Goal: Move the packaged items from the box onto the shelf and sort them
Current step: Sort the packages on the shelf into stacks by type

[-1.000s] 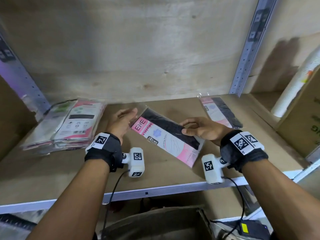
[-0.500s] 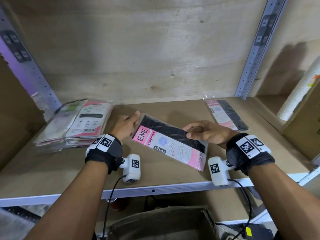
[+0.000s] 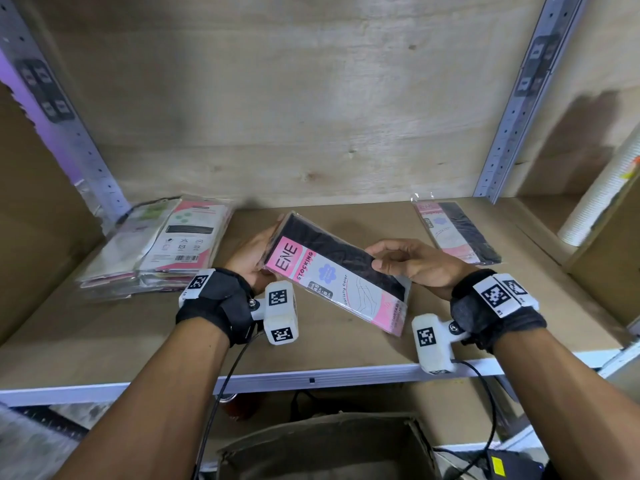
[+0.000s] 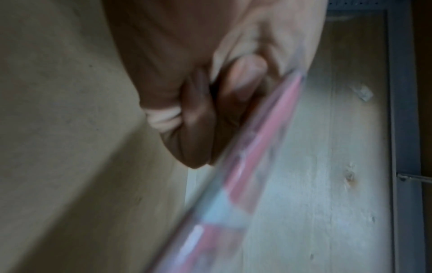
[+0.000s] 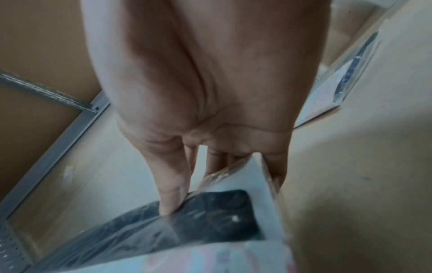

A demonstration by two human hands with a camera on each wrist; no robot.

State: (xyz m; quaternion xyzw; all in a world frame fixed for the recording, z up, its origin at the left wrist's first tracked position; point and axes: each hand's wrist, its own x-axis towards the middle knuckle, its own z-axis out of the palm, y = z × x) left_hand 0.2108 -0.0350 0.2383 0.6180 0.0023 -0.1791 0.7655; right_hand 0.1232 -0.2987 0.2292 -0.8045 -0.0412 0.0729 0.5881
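Note:
A pink, white and black "ENE stocking" package (image 3: 332, 277) hangs slanted just above the shelf board (image 3: 104, 334), held between both hands. My left hand (image 3: 258, 259) grips its far left end, with curled fingers (image 4: 198, 118) beside the blurred package edge (image 4: 245, 166). My right hand (image 3: 394, 263) pinches the right long edge, thumb (image 5: 171, 194) on top of the package (image 5: 222, 212) and the other fingers beneath. Below the shelf sits an open cardboard box (image 3: 322, 445); its inside is hidden.
A stack of flat packages (image 3: 162, 247) lies at the shelf's left rear. One matching stocking package (image 3: 457, 233) lies at the right rear, also seen as a package (image 5: 346, 79) in the right wrist view. Metal uprights (image 3: 512, 109) flank the bay. A white roll (image 3: 599, 199) and a carton stand further right.
My left hand, open beside the package a second ago, has closed on its left end. The package has tipped up a little; my right hand keeps its pinch.

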